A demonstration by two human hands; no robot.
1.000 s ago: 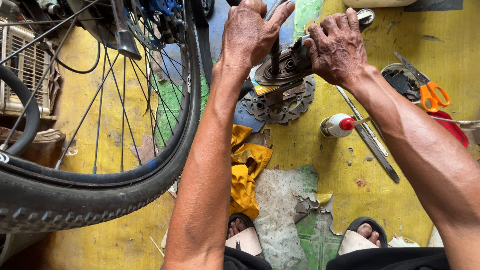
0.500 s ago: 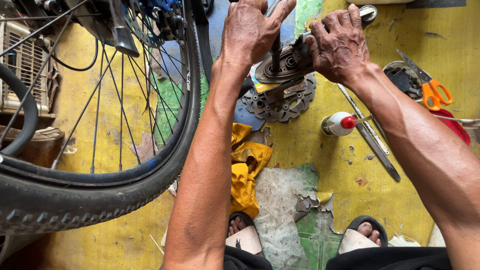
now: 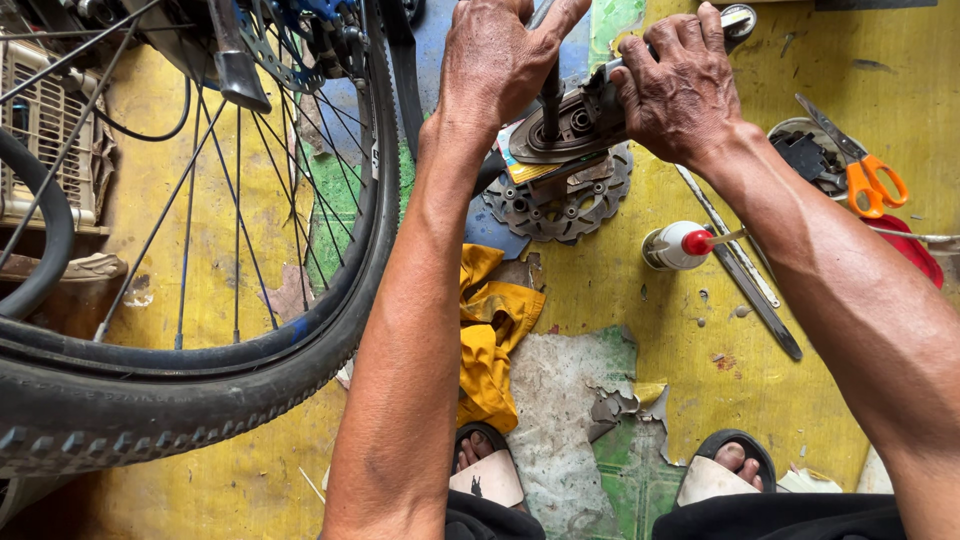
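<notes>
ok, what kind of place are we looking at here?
Most likely an informal bicycle repair spot, worked on the floor. A spoked bicycle wheel fills the left, a brake disc lies on the worn yellow floor, and orange scissors lie among other tools.

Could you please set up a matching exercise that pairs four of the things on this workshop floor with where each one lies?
Things:
1. yellow rag
2. orange-handled scissors
3. bicycle wheel
4. toothed brake disc

Places:
A. at the far right, beside a round tin
B. filling the left side, spokes in view
C. on the floor just under the metal part held in both hands
D. crumpled between the two forearms, above the left sandal

Pairs: 1-D, 2-A, 3-B, 4-C
</notes>
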